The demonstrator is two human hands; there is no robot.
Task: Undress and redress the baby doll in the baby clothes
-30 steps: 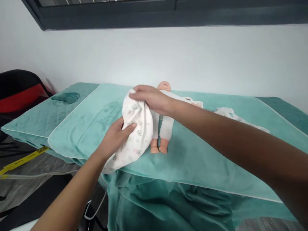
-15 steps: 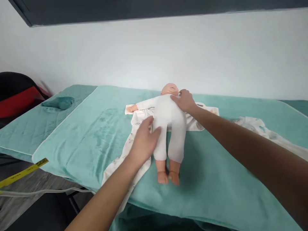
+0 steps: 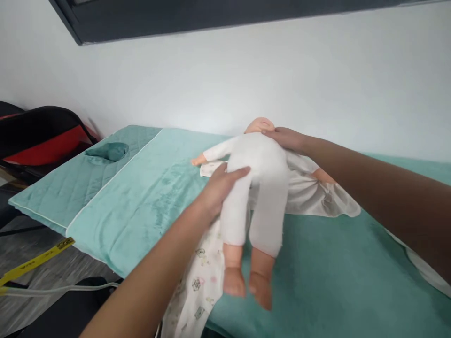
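Note:
A baby doll [image 3: 259,188] in a white suit is raised off the teal padded table [image 3: 141,188], head toward the wall, bare feet hanging toward me. My left hand [image 3: 220,185] grips the doll's left hip and thigh, thumb across the front. My right hand [image 3: 287,138] cups the doll at the neck and shoulder. A white printed garment [image 3: 197,281] lies under the doll and trails off the table's near edge; part of it spreads to the right [image 3: 317,197].
A dark teal cloth lump [image 3: 107,151] sits on the quilted left end of the table. A black and red chair [image 3: 42,136] stands at far left. A yellow tape [image 3: 35,260] and a cable run over the floor. More white cloth [image 3: 423,267] lies at right.
A second ago both hands held the printed garment up beside the doll. The garment then went down on the table, the hands moved onto the doll, and now it is lifted toward me.

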